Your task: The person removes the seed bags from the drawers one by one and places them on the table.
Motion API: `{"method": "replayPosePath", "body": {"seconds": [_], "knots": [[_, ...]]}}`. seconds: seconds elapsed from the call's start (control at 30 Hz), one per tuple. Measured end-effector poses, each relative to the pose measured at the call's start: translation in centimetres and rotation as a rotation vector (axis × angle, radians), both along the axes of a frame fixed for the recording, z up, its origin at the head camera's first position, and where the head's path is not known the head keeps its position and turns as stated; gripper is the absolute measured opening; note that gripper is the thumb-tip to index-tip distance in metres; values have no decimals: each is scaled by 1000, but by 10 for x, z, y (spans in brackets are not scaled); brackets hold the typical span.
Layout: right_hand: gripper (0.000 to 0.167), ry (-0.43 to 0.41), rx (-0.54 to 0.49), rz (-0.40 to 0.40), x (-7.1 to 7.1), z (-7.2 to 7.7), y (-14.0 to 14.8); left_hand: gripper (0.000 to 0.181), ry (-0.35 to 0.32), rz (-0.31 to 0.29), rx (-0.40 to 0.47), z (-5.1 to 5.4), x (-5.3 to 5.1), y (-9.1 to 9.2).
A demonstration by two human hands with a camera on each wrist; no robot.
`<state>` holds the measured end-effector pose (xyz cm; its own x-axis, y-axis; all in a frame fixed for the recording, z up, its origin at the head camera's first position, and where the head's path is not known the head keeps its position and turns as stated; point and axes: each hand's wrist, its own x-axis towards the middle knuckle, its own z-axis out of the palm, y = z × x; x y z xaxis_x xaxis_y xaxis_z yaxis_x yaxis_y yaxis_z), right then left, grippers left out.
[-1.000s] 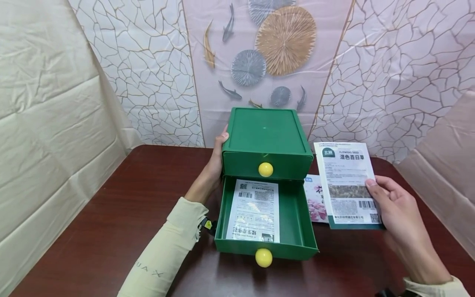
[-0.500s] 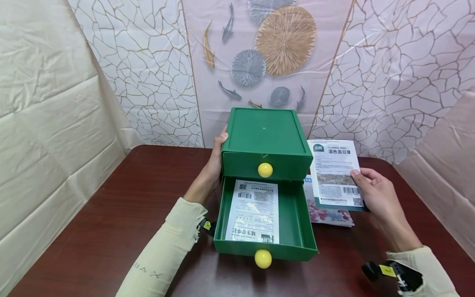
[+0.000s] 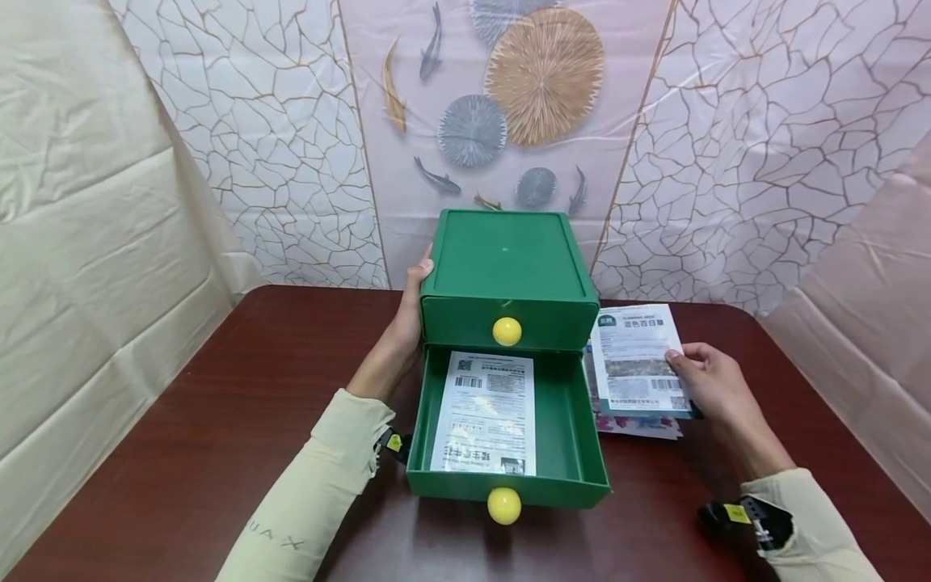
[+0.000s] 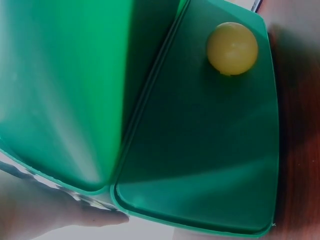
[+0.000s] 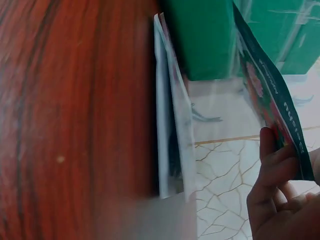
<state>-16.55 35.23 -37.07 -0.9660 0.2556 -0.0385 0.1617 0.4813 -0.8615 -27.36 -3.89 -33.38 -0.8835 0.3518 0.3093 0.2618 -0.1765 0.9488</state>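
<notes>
Seed packet (image 3: 634,354), white printed face up, pinched in right hand (image 3: 716,381), raised above flowered packet (image 3: 643,428) on the worktop (image 3: 291,364); green cabinet (image 3: 509,255), left hand (image 3: 409,311) touching its left side, whether gripping cannot be told; lower drawer (image 3: 563,412) standing open, white packet (image 3: 483,412) inside.

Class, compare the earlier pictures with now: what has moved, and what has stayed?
The right hand has carried the seed packet leftward and away from the camera, nearer the green cabinet. Nothing was let go. The left hand stays at the cabinet's side; the lower drawer stays open with another packet inside.
</notes>
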Motion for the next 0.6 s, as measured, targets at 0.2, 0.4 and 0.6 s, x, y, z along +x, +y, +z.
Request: {"method": "replayPosePath", "body": {"seconds": [0.2, 0.4, 0.6], "knots": [[52, -69, -1, 7, -6, -7, -2, 76, -6, 3, -26, 2, 2, -3], [49, -118, -5, 17, -7, -13, -1, 77, -7, 1, -39, 2, 1, -2], [45, -125, 36, 42, -8, -17, 2, 81, -27, 12, -35, 0, 2, -1]]}}
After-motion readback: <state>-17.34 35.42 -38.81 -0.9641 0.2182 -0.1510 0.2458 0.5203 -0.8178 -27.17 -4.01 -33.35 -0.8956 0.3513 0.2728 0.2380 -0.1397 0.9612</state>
